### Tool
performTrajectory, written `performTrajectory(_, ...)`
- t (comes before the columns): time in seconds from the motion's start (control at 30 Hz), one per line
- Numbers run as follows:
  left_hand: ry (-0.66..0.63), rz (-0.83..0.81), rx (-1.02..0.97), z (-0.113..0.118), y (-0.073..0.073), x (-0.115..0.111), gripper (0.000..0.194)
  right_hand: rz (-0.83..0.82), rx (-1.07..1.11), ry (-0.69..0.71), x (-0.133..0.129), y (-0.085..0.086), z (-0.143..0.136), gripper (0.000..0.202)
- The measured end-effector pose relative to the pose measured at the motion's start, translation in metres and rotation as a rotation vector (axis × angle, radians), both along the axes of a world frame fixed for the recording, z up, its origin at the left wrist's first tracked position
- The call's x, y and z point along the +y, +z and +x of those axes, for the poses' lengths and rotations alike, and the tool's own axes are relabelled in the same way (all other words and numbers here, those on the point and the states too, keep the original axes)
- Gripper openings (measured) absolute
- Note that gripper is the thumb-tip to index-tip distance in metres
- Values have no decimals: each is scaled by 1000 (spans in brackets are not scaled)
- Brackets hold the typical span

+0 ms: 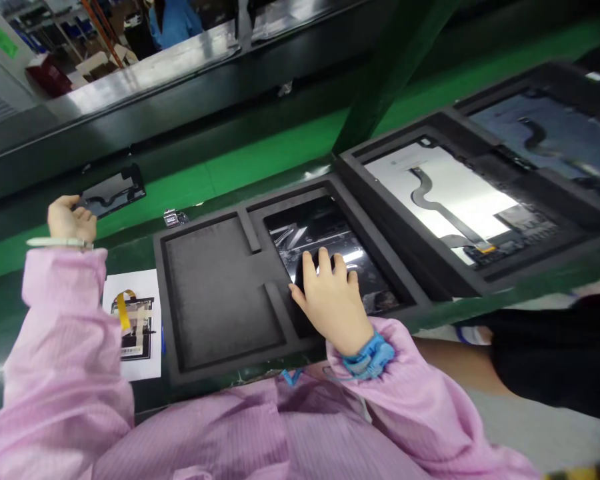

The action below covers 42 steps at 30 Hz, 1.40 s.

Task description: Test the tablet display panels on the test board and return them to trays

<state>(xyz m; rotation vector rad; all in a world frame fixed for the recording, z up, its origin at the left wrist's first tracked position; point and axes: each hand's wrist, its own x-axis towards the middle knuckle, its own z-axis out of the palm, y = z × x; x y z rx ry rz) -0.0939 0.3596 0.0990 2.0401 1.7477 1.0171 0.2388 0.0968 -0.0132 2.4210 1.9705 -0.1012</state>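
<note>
from here, the right hand (334, 303) lies open, clasping nothing, atop the glossy panel (307, 223) already inside the foam tray (230, 365); full seating is unclear. the left hand (73, 222) curls beside a farther dark panel (125, 183), hold uncertain.

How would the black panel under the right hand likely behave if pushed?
The black panel looks flat, so probably stiff. Its glossy face may be slippery and perhaps fragile. Raised edges of the tray would likely limit sliding.
</note>
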Motion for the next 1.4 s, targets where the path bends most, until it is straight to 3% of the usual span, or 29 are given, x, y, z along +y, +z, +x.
performTrajectory(0.07, 43, -62, -94, -3, -4, -51, 38, -58, -18, 28, 2, 11, -1, 60)
performTrajectory(0.13, -118, -145, -191, 5, -19, -117, 39, -83, -45, 69, 3, 25, 0, 58)
performTrajectory(0.23, -391, -368, 64, 28, -58, -211, 41, -30, -113, 95, -2, 50, 9, 52)
performTrajectory(0.3, -477, -338, 222, 40, -88, -251, 44, 13, -183, 52, -7, 65, 20, 49)
performTrajectory(0.37, -474, -211, 351, 47, -113, -271, 41, 21, -261, -18, -14, 76, 34, 47)
performTrajectory(0.47, -438, -50, 454, 48, -133, -276, 38, 11, -327, -129, -24, 84, 56, 41)
performTrajectory(0.67, -405, 49, 415, 46, -136, -272, 35, 240, -164, -430, -49, 81, 94, 46)
performTrajectory(0.77, -390, 38, 386, 46, -137, -271, 35, 516, 137, -494, -65, 71, 110, 47)
performTrajectory(0.83, -380, 27, 369, 47, -138, -270, 35, 781, 440, -507, -70, 60, 114, 36)
performTrajectory(0.9, -381, 24, 335, 48, -136, -270, 34, 925, 828, -577, -69, 48, 107, 17)
performTrajectory(1.0, -336, 55, 202, 48, -130, -275, 29, 792, 1370, -612, -55, 32, 77, 17)
performTrajectory(1.1, -111, 134, 69, 40, -122, -288, 20, 563, 1586, -505, -36, 21, 36, 30)
performTrajectory(1.23, 165, 148, 106, 20, -122, -308, 15, 324, 1577, -300, -20, 6, -8, 38)
performTrajectory(1.4, 201, 34, 279, 8, -139, -321, 16, 309, 1355, -201, -19, -18, -33, 45)
